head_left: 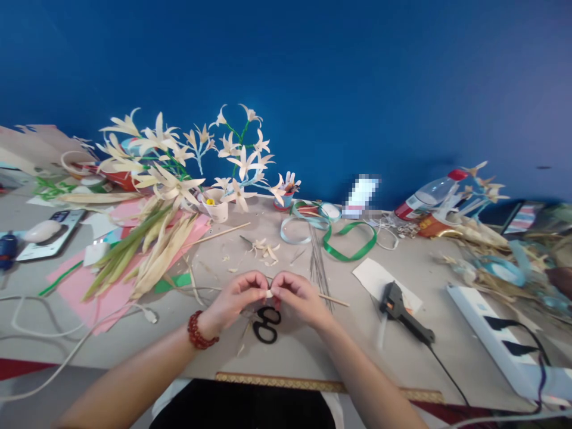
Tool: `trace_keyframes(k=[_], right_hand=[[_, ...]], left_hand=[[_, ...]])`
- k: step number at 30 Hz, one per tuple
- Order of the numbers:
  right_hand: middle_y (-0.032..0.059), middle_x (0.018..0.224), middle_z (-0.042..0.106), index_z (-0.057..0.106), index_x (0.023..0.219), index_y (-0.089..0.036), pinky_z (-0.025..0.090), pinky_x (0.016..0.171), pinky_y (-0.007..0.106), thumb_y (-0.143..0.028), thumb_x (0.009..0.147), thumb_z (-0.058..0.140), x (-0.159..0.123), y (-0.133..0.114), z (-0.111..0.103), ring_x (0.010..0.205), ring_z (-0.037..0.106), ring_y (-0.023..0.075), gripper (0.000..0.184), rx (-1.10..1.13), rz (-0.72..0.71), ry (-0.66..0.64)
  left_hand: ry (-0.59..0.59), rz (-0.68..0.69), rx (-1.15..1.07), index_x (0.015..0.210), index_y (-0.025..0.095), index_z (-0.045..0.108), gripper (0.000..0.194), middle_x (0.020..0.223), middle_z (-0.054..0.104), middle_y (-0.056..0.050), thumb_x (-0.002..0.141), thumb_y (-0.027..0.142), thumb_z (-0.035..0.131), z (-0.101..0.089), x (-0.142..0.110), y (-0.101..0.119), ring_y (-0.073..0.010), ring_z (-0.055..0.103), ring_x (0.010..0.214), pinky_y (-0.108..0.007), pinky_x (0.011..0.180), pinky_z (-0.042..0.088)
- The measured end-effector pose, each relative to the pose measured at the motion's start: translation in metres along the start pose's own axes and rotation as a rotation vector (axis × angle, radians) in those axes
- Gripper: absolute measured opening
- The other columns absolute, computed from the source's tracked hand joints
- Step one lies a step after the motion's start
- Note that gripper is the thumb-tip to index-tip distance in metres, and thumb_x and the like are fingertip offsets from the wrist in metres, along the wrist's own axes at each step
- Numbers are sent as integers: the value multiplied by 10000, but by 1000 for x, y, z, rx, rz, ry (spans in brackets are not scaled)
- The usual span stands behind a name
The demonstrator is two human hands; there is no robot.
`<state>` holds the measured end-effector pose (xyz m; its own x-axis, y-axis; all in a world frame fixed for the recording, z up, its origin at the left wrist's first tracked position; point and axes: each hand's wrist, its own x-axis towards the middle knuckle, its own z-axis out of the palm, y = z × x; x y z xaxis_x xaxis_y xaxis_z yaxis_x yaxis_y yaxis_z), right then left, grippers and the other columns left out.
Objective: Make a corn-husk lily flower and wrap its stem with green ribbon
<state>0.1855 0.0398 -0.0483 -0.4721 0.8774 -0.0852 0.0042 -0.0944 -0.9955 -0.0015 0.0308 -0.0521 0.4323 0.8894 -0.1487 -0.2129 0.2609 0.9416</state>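
Observation:
Fingertips of my left hand [243,296] and my right hand [297,296] meet above the middle of the table, both pinched on a small pale piece [269,294] that looks like corn husk. Most of that piece is hidden by the fingers. Just below them lie black-handled scissors [267,332], their blades out of sight under the hands. Beyond the hands, small cream petals [264,247] are scattered on the table. A thin wooden stick [335,300] pokes out to the right of my right hand.
Dried husks [154,262] lie on pink paper [84,292] at left, below husk flowers [172,185]. Green ribbon [351,256] and thin wires [318,268] lie right of centre. A glue gun [404,313] and power strip [485,339] stand farther right, with trailing cords.

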Motion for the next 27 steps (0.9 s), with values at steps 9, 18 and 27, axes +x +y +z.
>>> trace_keyframes(k=[9,18,27], right_hand=[[-19,632,582,585,749,-179,453,587,250,-407,802,696,0,5,-7,562,555,121,259,230,-1,90],[-15,627,579,579,759,-174,455,576,248,-425,813,678,1,5,3,560,549,121,275,183,9,42],[4,751,597,591,827,-203,397,602,255,-341,843,634,-8,-15,-52,662,533,151,145,-732,-60,142]], left_hand=[[-31,123,-250,735,168,612,143,706,558,-13,795,291,649,-1,1,8,-145,513,687,-299,735,424],[-23,-67,-196,780,159,606,212,686,567,7,784,336,722,2,0,2,-108,495,645,-241,651,385],[144,13,-327,787,150,636,187,639,592,16,752,280,765,-6,8,-2,-105,553,646,-241,682,441]])
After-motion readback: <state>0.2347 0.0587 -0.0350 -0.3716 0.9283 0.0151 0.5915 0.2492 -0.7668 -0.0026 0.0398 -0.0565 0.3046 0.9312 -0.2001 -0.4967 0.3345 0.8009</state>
